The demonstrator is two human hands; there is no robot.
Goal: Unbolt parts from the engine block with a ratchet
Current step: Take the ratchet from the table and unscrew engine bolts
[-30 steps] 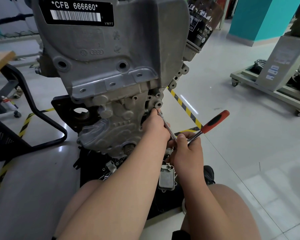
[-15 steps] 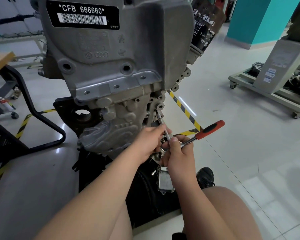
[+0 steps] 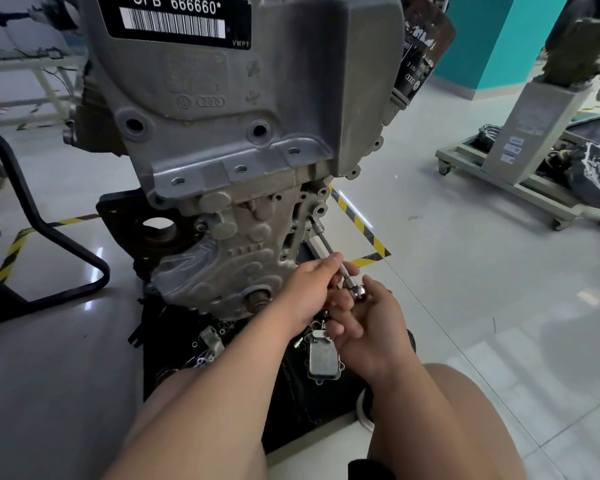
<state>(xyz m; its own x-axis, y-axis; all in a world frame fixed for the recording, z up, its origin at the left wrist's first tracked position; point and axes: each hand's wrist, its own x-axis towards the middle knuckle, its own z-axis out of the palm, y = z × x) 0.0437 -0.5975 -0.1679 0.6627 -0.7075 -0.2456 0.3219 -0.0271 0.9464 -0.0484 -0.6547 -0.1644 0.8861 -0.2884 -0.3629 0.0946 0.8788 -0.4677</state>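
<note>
Pale glossy floor tiles [image 3: 465, 271] fill a workshop bay, crossed by yellow-and-black hazard tape [image 3: 361, 221].

Fingers [image 3: 335, 262] of the left hand [image 3: 309, 289] pinch the lower end of a thin extension bar [image 3: 326, 242]. Just beside them the right hand [image 3: 378, 323] has its fingers [image 3: 347, 329] curled under the chrome head of the ratchet [image 3: 359, 292]. The head sticks up by the thumb, while the handle is almost wholly hidden between the two hands.

From the ratchet head the bar slants up and to the left. Its socket [image 3: 314, 221] sits against a bolt boss on the right edge of the engine block [image 3: 222, 140]. The grey block stands upright in front of the person, on a black mat [image 3: 174, 344] laid on the tiles.

Below the hands a small metal housing [image 3: 323, 358] lies on the mat among loose small parts. High on the block is a black barcode label [image 3: 177, 19] reading CFB 666660. A dark oil filter [image 3: 423, 53] projects from the block's upper right side. Well apart to the right stands a wheeled stand [image 3: 499, 174], with a teal pillar [image 3: 492, 39] behind it.
</note>
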